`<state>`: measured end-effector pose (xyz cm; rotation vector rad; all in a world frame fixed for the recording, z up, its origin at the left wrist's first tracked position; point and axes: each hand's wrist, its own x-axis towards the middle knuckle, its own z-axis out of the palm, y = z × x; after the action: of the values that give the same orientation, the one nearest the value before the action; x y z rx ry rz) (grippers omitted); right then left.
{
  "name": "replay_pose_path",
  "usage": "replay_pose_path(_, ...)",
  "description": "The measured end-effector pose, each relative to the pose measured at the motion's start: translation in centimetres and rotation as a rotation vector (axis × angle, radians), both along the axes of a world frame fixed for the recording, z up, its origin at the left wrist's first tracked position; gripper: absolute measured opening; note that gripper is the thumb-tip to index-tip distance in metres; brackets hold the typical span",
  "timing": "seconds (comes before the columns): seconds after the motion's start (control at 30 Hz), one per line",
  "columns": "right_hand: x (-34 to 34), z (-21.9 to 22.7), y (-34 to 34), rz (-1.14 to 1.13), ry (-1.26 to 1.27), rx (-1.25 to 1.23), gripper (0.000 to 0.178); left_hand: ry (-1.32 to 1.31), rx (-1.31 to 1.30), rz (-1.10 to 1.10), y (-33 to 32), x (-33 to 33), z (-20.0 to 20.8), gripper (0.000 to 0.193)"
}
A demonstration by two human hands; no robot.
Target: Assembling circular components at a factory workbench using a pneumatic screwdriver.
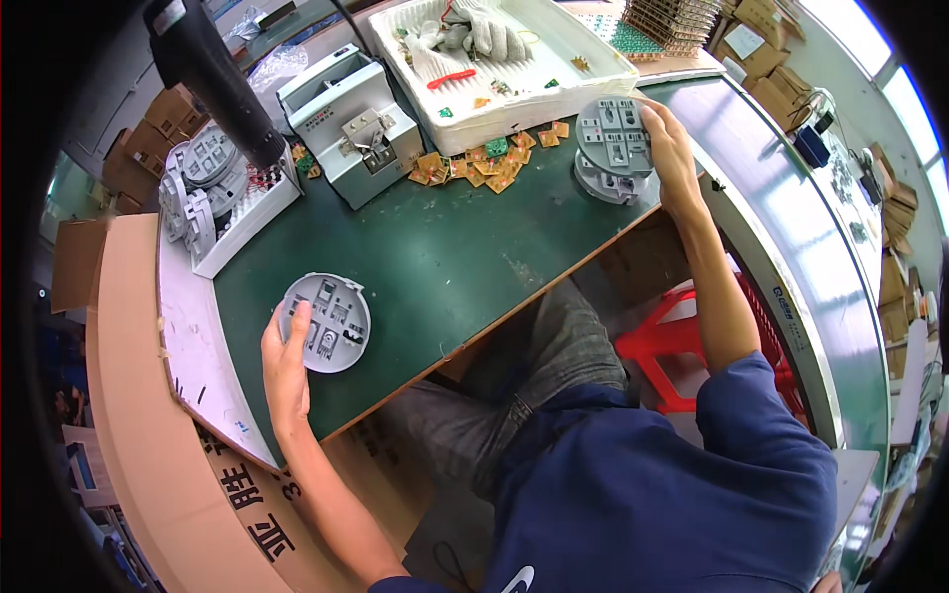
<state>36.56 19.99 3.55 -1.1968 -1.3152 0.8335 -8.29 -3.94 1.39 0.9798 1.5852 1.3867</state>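
Head view: I worked at the green bench [425, 257].
My left hand [287, 374] gripped a grey disc [329, 324], thumb on its face, front left; my right hand [672, 148] touched the disc stack [613, 143] at right, couldn't tell if gripping.

Black characters [259, 512]; brown cardboard [321, 563]
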Motion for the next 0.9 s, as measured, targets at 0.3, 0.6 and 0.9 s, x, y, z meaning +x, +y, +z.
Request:
replay_pose_path(0.3, 1.3, -4.7, 0.8, -0.404, -0.803, 0.182, 0.042, 0.252, -0.022, 0.027, 1.2, 1.5, -0.6, 0.045)
replay_pose_path(0.6, -0.6, -1.0, -2.5, 0.085, -1.148, 0.030, 0.107, 0.459, 0.022, 0.118, 1.4, 2.0, -1.0, 0.042)
replay_pose_path(0.9, 10.8, -2.0, 3.5, -0.262, -1.026, 0.108, 0.099, 0.777, 0.090, 0.108, -0.3, 4.1, -0.7, 0.080)
